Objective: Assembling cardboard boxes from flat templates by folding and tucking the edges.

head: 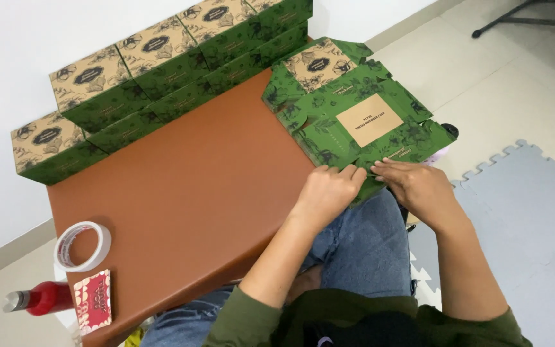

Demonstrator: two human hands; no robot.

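Observation:
A flat, unfolded green cardboard box (354, 112) with leaf print and a tan label panel lies over the right end of the brown table (187, 186). My left hand (327, 191) and my right hand (415, 185) press side by side on its near edge, fingers curled onto a green flap. The flap's underside is hidden by my hands.
Several folded green-and-tan boxes (155, 64) are stacked in a row along the table's far edge by the white wall. A roll of tape (83, 245) and a red patterned card (93, 300) lie at the near left. A red bottle (38, 299) lies beside the table. Grey foam floor mat (528, 212) at right.

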